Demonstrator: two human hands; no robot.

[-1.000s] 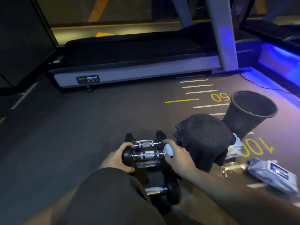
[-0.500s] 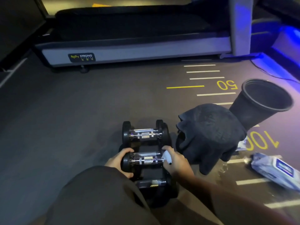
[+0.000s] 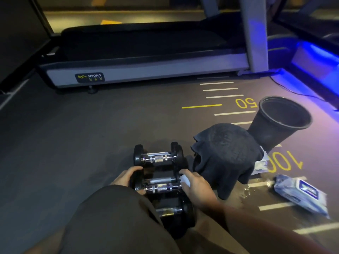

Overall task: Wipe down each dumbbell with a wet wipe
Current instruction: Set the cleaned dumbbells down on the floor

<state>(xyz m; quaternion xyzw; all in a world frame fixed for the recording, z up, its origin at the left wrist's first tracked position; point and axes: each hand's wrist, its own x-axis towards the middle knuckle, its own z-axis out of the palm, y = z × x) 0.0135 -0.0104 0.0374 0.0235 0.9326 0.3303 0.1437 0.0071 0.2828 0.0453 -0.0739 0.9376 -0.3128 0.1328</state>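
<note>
Dark gym floor (image 3: 73, 162) before a treadmill (image 3: 146, 66): three dumbbells in a row, middle dumbbell (image 3: 161, 187) gripped by left hand (image 3: 126, 177) curled round one end and right hand (image 3: 198, 187) pinching a wet wipe (image 3: 184, 180) against the other; black cloth (image 3: 225, 158), bin (image 3: 280, 123), wipes pack (image 3: 302, 193) to the right.

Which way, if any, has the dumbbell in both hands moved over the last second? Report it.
Yes. The held dumbbell has come back toward the person. A second ago it overlapped the far dumbbell; now a clear gap separates them.
</note>
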